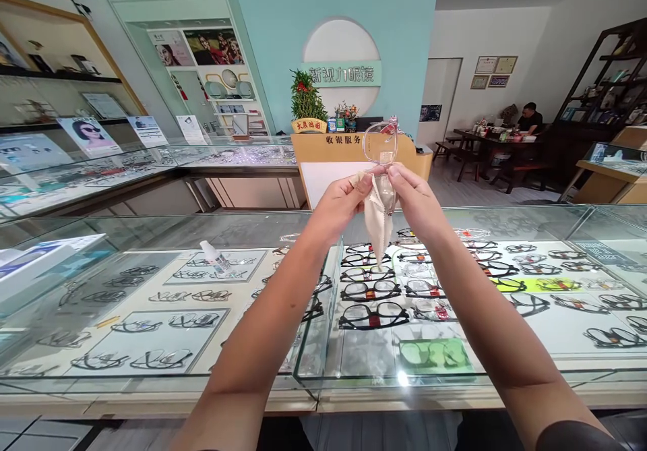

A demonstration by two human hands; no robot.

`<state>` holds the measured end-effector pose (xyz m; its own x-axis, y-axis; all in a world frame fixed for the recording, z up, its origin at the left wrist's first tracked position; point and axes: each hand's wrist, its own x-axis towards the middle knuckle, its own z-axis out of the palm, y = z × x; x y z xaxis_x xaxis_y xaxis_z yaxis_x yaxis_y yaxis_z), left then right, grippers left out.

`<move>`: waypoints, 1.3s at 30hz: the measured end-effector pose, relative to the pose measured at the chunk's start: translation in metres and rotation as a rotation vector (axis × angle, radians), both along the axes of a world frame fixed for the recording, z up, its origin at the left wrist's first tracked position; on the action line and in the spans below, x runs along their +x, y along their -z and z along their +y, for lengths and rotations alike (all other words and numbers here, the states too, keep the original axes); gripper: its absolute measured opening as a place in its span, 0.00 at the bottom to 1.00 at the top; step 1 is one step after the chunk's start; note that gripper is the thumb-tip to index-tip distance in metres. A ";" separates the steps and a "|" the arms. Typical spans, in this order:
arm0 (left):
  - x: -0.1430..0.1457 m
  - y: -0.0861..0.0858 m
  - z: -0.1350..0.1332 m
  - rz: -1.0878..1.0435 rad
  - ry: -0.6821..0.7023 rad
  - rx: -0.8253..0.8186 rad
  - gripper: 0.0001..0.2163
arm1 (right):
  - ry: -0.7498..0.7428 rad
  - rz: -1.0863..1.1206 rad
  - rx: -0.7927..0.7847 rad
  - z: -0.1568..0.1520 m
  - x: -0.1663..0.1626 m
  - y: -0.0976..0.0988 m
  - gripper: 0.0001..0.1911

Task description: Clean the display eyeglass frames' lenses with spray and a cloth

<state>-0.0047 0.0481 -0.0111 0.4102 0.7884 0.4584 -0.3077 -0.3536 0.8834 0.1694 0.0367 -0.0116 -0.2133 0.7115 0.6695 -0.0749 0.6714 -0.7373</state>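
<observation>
Both my arms reach out over a glass display counter. My left hand pinches a cream cleaning cloth that hangs down between my hands. My right hand is closed on a pair of clear-framed glasses, held upright with one lens above my fingers. The cloth touches the lower part of the glasses. Under the glass lie several rows of dark-framed spectacles.
A small spray bottle lies on the counter top to the left. Behind stands a wooden cashier desk with a potted plant. A person sits at a table at the far right. More showcases run along the left wall.
</observation>
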 end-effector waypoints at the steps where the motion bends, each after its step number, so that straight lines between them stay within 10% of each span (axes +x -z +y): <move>1: 0.002 0.001 0.000 -0.018 0.001 -0.014 0.24 | -0.019 0.007 -0.010 -0.001 -0.001 0.000 0.19; 9: 0.010 0.004 -0.005 -0.032 -0.020 -0.055 0.19 | -0.198 0.083 -0.122 -0.005 -0.006 0.001 0.20; 27: 0.017 0.002 -0.025 -0.009 0.023 0.005 0.24 | -0.112 0.345 -0.157 -0.013 -0.010 -0.007 0.17; 39: 0.035 0.005 -0.032 -0.188 -0.317 0.208 0.23 | -0.160 0.182 -0.043 -0.018 -0.015 -0.002 0.21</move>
<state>0.0305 0.0156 -0.0160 0.0557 0.7447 0.6651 -0.3041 -0.6218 0.7217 0.1543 0.0191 -0.0099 -0.2043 0.7073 0.6768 -0.3124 0.6081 -0.7298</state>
